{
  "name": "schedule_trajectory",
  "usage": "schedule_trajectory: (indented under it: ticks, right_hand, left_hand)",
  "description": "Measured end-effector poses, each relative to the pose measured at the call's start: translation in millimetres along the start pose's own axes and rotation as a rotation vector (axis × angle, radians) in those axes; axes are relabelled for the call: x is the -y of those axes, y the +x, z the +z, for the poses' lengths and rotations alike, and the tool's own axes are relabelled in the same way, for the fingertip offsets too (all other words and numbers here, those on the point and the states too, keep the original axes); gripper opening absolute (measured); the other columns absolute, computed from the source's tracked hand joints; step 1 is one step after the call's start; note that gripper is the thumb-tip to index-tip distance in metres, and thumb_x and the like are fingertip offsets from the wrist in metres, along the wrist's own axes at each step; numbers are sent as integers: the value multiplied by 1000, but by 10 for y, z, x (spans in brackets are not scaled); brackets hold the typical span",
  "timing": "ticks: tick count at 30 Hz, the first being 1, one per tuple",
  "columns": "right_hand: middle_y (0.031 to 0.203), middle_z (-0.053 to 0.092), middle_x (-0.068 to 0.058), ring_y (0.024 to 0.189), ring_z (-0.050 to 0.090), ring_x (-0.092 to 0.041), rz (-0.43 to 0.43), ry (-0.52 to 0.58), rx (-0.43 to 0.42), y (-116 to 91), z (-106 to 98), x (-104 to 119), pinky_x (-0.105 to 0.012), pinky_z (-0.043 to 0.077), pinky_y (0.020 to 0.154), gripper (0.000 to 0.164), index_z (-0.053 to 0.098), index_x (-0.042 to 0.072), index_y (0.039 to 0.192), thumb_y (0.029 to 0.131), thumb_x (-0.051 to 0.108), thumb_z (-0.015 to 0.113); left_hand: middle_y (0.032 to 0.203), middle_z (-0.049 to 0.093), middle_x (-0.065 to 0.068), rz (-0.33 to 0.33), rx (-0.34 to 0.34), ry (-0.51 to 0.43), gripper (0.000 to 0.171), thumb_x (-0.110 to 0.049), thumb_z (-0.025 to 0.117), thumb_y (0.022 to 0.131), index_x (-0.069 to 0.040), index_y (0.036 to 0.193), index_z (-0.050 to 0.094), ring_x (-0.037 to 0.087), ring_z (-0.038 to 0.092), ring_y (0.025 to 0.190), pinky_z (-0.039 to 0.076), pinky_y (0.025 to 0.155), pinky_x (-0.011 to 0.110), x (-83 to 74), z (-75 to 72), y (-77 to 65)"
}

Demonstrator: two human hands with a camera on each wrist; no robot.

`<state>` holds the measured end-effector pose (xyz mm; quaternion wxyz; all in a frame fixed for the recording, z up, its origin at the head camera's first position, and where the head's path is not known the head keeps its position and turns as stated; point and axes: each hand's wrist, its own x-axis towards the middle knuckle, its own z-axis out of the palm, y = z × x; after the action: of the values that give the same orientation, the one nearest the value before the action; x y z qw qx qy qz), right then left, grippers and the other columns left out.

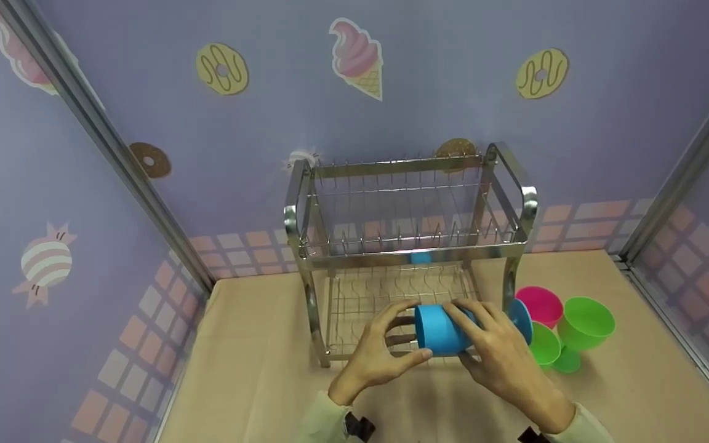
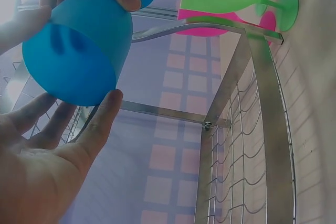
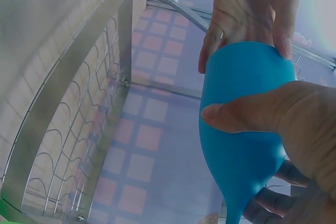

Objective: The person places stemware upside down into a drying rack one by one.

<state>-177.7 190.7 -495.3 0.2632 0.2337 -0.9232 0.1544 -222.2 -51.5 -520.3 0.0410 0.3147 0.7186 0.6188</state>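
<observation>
Fingers of the right hand (image 1: 497,351) curl round the bowl of the blue cup (image 1: 442,330), thumb laid on one side, the rest round the other, toward the stem. Left hand (image 1: 379,347): fingers spread apart, tips and thumb pinching across the rim at the mouth. Blue cup lies sideways in the air between both hands, mouth to the left, foot to the right, before the lower tier of the rack (image 1: 379,259).

Risks, as I judge them: foot juts past the right hand, so a swing rightward could clip the rack's front leg or topple the cups beside it. Surface looks smooth; if both holds loosen at once, a slip is likely. Whether the foot touches anything, cannot tell.

Counts. Hands: two, each with a pale sleeve (image 1: 582,427). Cups: four. One blue, held; one pink cup (image 1: 539,306), one green cup (image 1: 587,323), a second green cup (image 1: 545,344) nearer, all upright on the table (image 1: 250,338), right of the rack. Rack: one, two tiers. Back wall (image 1: 440,61): two yellow doughnuts (image 1: 207,64), one ice cream (image 1: 354,52) between them.
</observation>
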Motion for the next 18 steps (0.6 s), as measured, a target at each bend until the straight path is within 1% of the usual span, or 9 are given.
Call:
schedule_trajectory:
  ticks: [3,7,10,12,15,18]
  right_hand:
    - [142,65,-14,126,63,-41,8,-4,14,0,-9,8,-66,57,106,103,61,15,150,57,9,107]
    - [143,65,-14,126,64,-40,1,-1,13,-2,-22,13,-65,57,106,103,62,15,150,57,7,107]
    - [143,66,-13,126,65,-38,-22,-2,-8,-5,-35,11,-61,59,105,102,63,15,148,57,7,107]
    - [143,66,-12,125,65,-37,-37,-3,-22,-14,-50,12,-59,60,104,102,63,15,148,56,7,107]
    - [143,66,-12,125,66,-37,-50,-2,-40,-36,-77,15,-57,62,102,101,63,16,148,57,10,107]
    - [141,66,-13,123,66,-35,-62,3,-68,-74,-111,17,-55,63,100,100,64,15,146,57,9,107]
  left_hand:
    - [152,54,13,5,-3,-1,74,-23,85,92,-23,157,49,36,64,133,64,100,36,7,-2,-1]
    - [152,54,13,11,2,-7,73,-22,85,92,-21,156,50,36,64,134,64,100,40,12,-13,6]
    - [152,54,14,19,3,-15,73,-22,85,92,-19,156,50,37,64,133,64,99,42,14,-31,6]
    - [152,55,14,23,-1,-17,72,-21,85,92,-19,156,51,37,65,133,65,98,41,22,-45,3]
    - [151,55,15,26,-17,-16,72,-21,86,91,-18,155,52,39,65,132,64,99,41,24,-67,-4]
    - [152,55,15,24,-36,-8,72,-21,86,90,-16,154,53,40,65,132,64,100,39,10,-92,-9]
